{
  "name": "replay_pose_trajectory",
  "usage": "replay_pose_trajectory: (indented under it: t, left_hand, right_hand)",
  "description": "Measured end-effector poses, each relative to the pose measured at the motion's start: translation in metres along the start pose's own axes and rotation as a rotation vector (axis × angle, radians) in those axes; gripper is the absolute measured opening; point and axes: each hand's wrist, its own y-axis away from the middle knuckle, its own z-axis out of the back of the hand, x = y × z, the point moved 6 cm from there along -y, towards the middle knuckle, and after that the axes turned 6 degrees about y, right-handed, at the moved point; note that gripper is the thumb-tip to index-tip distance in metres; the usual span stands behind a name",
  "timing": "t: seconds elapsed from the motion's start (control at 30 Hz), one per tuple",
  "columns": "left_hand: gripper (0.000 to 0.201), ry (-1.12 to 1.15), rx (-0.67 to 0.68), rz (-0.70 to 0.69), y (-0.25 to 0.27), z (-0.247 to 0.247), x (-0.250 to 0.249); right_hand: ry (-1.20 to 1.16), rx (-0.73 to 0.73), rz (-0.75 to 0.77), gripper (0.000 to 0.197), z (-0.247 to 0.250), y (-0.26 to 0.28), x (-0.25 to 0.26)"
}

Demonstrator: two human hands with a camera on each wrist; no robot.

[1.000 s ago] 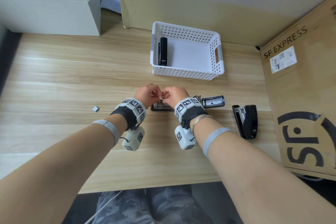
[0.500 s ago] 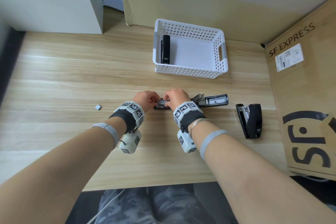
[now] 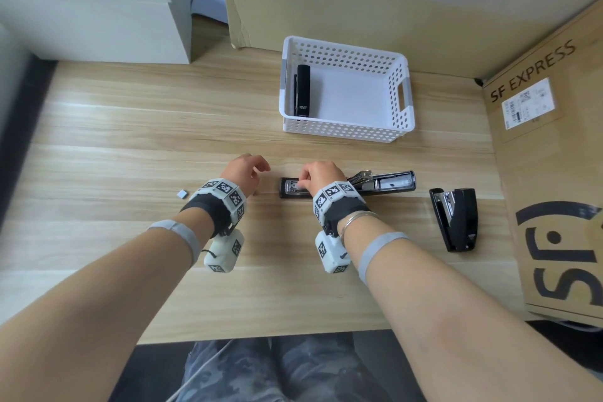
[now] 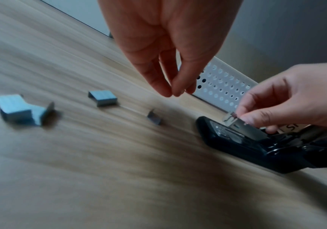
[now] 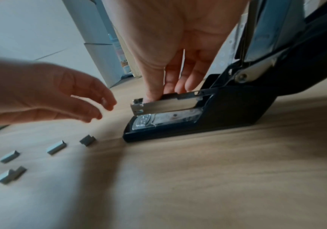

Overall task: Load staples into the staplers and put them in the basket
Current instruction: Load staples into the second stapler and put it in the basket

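Observation:
A black stapler (image 3: 388,182) lies flipped open on the wooden table, its metal magazine (image 5: 164,104) raised over the base. My right hand (image 3: 302,180) pinches the front of that magazine between thumb and fingers (image 5: 170,86). My left hand (image 3: 257,168) hovers just left of the stapler, fingers relaxed and holding nothing (image 4: 175,93). Short staple strips (image 4: 102,97) lie on the table under and left of it. A second black stapler (image 3: 455,219) lies at the right. The white basket (image 3: 346,133) behind holds one black stapler (image 3: 301,90).
A large SF Express cardboard box (image 3: 554,173) stands along the right side. Cardboard and white boxes (image 3: 98,0) line the back. A loose staple piece (image 3: 182,194) lies left of my left wrist. The table's front edge runs just above my lap.
My left hand has come off the stapler's front end and moved left, with nothing in it. The right hand stays on the magazine.

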Motion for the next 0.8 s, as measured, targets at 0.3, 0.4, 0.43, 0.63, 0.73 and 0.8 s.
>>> replay_pose_trajectory:
  t: [0.3,0.4,0.43,0.63,0.73,0.8]
  left_hand:
    - [0.028,-0.173,0.124,0.062,0.005,0.005,0.025]
    - [0.025,-0.23,0.163,0.03,0.006,-0.001,0.022]
    - [0.024,-0.242,0.172,0.029,0.005,-0.003,0.021]
    - [0.015,-0.244,0.169,0.033,0.005,-0.005,0.022]
    - [0.015,-0.228,0.162,0.022,0.004,-0.004,0.019]
    - [0.017,-0.217,0.149,0.025,0.004,-0.002,0.016]
  right_hand:
    - [0.039,0.017,-0.015,0.035,0.009,0.007,-0.007]
    - [0.043,-0.02,-0.005,0.04,0.009,0.008,-0.006]
    - [0.043,-0.035,0.001,0.04,0.009,0.008,-0.005]
    - [0.036,-0.107,0.02,0.033,0.008,0.009,-0.005]
    - [0.033,-0.132,0.031,0.031,0.008,0.008,-0.004]
    - [0.027,-0.136,0.04,0.03,0.009,0.008,-0.002]
